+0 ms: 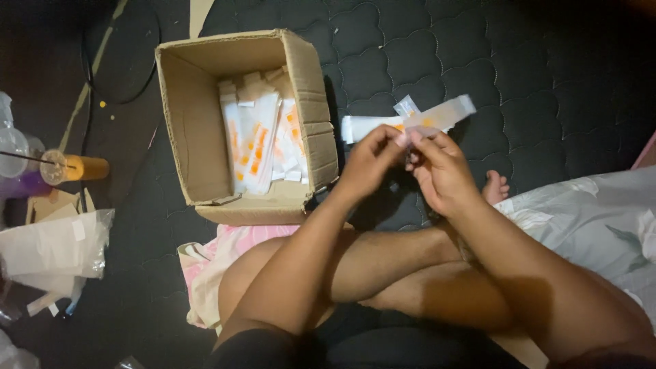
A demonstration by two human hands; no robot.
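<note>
Currently, head view: both hands meet over the dark quilted mattress (478, 61), just right of the cardboard box (191, 130). Left hand (369, 164) has its fingers closed in a pinch on the near end of a long clear packet (437, 115) with an orange mark — right hand (441, 171) has its fingers curled shut on the same end, thumb and forefinger touching it. Packet sticks up and to the right from the grip, tilted, far end free in the air. A white strip (362, 126) lies flat on the mattress just behind the hands.

Box is open, flaps up, sitting on the mattress beside the person's crossed legs. Inside — a stack of white packets with orange marks (256, 137), packed against the right wall, left half of the box bare.

Far left: pile of clear plastic bags (55, 249), plus a lidded cup with straw (72, 167) lying on its side.
</note>
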